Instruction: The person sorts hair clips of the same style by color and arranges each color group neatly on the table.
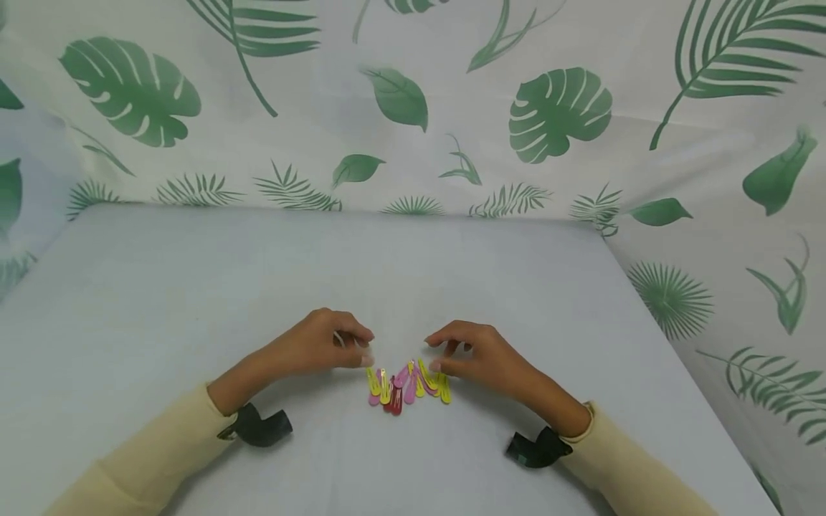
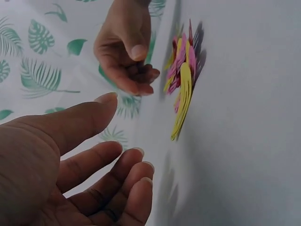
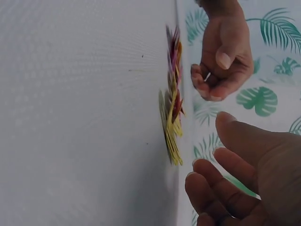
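The left hand (image 1: 323, 344), released with fingers loosely curved, hovers near yellow, pink and red hair clips (image 1: 410, 390) clustered on the white surface (image 1: 400, 473), with the right hand (image 1: 480, 351), likewise relaxed and released, near their right end.

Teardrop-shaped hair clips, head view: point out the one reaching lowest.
The frontmost dark red hair clip; its rounded end reaches below all the others.

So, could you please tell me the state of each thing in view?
Hair clips: lying in an overlapping cluster; snapped or unsnapped, too small to tell.
Left hand: empty, fingers loosely curved.
Right hand: empty, fingers loosely curved.
Leaf-print sheet: hanging, slightly creased.
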